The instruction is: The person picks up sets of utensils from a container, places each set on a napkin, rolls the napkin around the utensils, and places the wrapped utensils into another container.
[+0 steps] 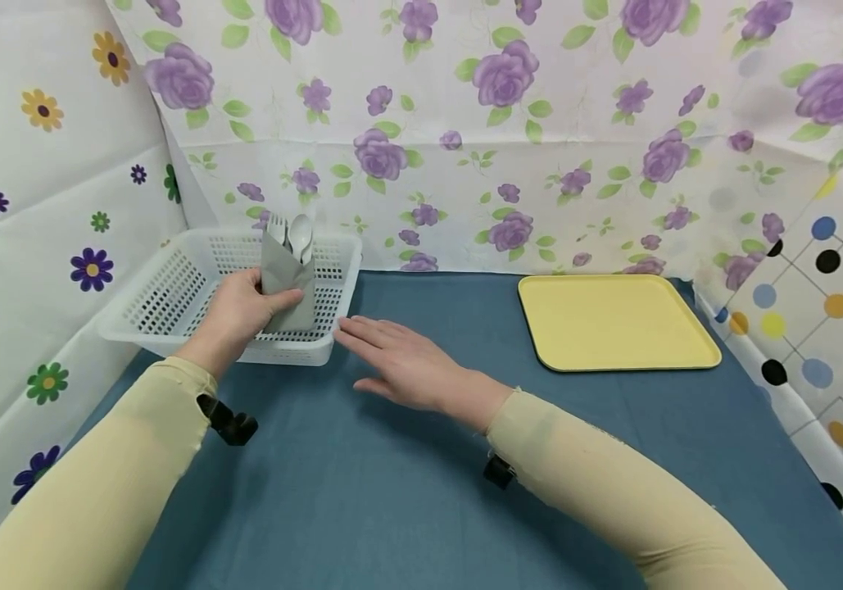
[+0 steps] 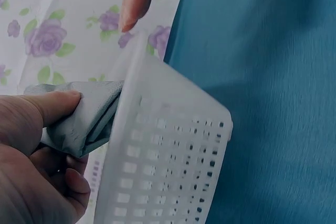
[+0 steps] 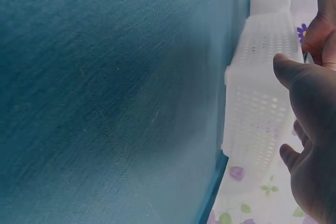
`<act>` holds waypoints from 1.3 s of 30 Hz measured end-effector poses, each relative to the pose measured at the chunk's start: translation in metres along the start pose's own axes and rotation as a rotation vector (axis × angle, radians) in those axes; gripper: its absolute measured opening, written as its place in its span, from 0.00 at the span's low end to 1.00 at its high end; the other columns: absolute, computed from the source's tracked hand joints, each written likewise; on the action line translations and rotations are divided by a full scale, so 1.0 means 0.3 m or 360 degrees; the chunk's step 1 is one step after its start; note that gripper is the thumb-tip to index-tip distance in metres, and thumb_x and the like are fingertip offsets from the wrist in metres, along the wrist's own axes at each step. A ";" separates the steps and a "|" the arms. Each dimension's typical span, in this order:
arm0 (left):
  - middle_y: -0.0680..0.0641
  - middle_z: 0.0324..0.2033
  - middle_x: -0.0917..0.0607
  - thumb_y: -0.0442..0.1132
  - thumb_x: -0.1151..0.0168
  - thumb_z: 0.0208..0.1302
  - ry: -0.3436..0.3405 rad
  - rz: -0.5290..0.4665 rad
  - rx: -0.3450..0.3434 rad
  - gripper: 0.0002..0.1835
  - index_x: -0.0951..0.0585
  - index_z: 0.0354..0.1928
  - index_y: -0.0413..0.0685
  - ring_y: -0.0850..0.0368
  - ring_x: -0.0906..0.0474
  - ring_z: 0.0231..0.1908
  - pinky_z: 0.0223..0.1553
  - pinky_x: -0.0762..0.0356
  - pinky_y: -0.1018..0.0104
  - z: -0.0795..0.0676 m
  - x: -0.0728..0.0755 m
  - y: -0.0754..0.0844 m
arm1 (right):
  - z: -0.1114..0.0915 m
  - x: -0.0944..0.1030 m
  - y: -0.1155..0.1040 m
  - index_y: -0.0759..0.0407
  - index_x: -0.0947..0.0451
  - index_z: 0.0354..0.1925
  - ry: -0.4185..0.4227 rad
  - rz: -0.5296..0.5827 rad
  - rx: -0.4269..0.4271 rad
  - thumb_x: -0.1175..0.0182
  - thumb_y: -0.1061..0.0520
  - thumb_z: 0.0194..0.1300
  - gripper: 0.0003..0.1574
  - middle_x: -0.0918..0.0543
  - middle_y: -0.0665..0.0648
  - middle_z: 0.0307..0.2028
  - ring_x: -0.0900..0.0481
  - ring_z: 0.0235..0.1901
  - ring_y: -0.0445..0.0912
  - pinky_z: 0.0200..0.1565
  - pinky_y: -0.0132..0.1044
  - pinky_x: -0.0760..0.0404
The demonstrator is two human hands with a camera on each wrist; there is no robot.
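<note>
My left hand (image 1: 240, 307) grips a folded grey napkin pouch (image 1: 288, 283) over the white plastic basket (image 1: 296, 352). A white plastic fork (image 1: 277, 228) and a white plastic spoon (image 1: 301, 233) stick up out of the pouch. In the left wrist view the thumb presses on the grey napkin (image 2: 94, 114) beside the basket's rim (image 2: 131, 77). Just right of the basket's near right corner, my right hand (image 1: 410, 360) is held with its fingers extended, holding nothing. The right wrist view shows that hand (image 3: 315, 108) beside the basket wall (image 3: 257, 108).
A yellow rectangular tray (image 1: 616, 324) lies on the blue tablecloth (image 1: 406, 508) at the back right. Behind the table hangs a floral sheet (image 1: 458, 164). Patterned sheets close in both sides.
</note>
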State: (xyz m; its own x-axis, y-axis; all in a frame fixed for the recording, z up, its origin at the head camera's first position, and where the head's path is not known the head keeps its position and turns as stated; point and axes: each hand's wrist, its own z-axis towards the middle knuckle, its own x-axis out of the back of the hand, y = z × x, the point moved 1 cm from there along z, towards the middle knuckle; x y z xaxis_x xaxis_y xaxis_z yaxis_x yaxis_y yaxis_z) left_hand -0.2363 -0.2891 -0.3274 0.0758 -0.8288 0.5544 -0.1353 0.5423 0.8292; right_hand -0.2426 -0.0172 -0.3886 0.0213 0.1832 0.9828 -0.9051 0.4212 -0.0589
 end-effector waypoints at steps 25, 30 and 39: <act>0.28 0.69 0.22 0.45 0.31 0.81 -0.0201 0.0286 0.0103 0.31 0.26 0.74 0.32 0.31 0.23 0.67 0.68 0.24 0.34 0.110 -0.012 -0.051 | 0.061 0.004 -0.002 0.54 0.39 0.86 -0.0006 -0.0079 0.0031 0.33 0.40 0.81 0.48 0.39 0.55 0.84 0.35 0.80 0.48 0.80 0.42 0.36; 0.29 0.66 0.21 0.45 0.31 0.80 -0.0261 0.0349 0.0132 0.29 0.25 0.71 0.31 0.35 0.21 0.61 0.61 0.21 0.37 0.124 -0.016 -0.058 | 0.070 0.010 -0.005 0.55 0.37 0.85 -0.0004 -0.0080 0.0047 0.33 0.41 0.81 0.46 0.37 0.55 0.83 0.34 0.80 0.48 0.80 0.41 0.36; 0.28 0.58 0.20 0.46 0.30 0.78 -0.0320 0.0484 0.0141 0.29 0.24 0.64 0.28 0.36 0.21 0.52 0.50 0.19 0.44 0.160 -0.027 -0.075 | 0.077 0.010 -0.014 0.54 0.37 0.85 -0.0028 -0.0103 0.0023 0.33 0.40 0.81 0.46 0.37 0.55 0.83 0.34 0.80 0.48 0.80 0.41 0.36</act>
State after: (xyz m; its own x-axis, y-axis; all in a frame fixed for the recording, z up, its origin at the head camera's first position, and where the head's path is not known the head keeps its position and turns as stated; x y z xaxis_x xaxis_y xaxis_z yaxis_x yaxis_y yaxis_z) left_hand -0.2814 -0.3012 -0.3538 -0.1756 -0.6468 0.7422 -0.2071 0.7613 0.6144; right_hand -0.2485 -0.0390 -0.3815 0.0728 0.1402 0.9874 -0.9080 0.4189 0.0075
